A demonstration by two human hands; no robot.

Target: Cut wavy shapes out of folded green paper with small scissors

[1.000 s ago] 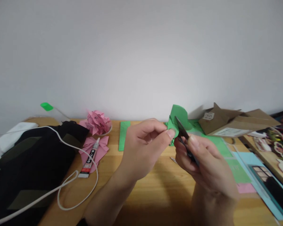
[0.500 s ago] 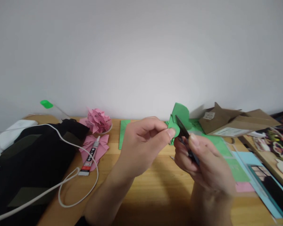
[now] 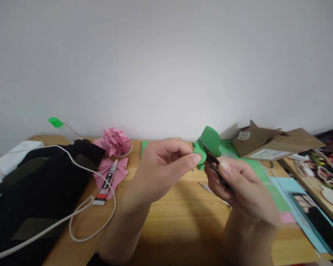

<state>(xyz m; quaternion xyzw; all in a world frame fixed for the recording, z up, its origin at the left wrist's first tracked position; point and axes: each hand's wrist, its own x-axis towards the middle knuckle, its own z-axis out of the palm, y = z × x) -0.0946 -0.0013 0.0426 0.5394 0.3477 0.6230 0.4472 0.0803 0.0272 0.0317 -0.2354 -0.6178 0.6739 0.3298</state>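
Observation:
Between thumb and fingertips, my left hand (image 3: 166,170) pinches a piece of green paper (image 3: 211,138) with curved edges. My right hand (image 3: 238,188) is closed around dark scissors (image 3: 217,165), whose handles are mostly covered by the fingers. The blades lie against the paper, just right of my left thumb; how far apart they stand I cannot tell. On the wood below, a slim silver pointed tool (image 3: 207,187) runs partly behind my right hand.
A pink paper flower (image 3: 117,142) and a glue tube (image 3: 106,184) on folded pink paper lie left. White cable (image 3: 72,159) loops over black fabric (image 3: 44,184). Right are a torn cardboard box (image 3: 272,142), green sheets (image 3: 256,168) and a dark phone-like object (image 3: 319,218).
Both hands have shifted slightly left, and the green paper sits a little lower and turned. More of the silver tool now shows beneath my right hand.

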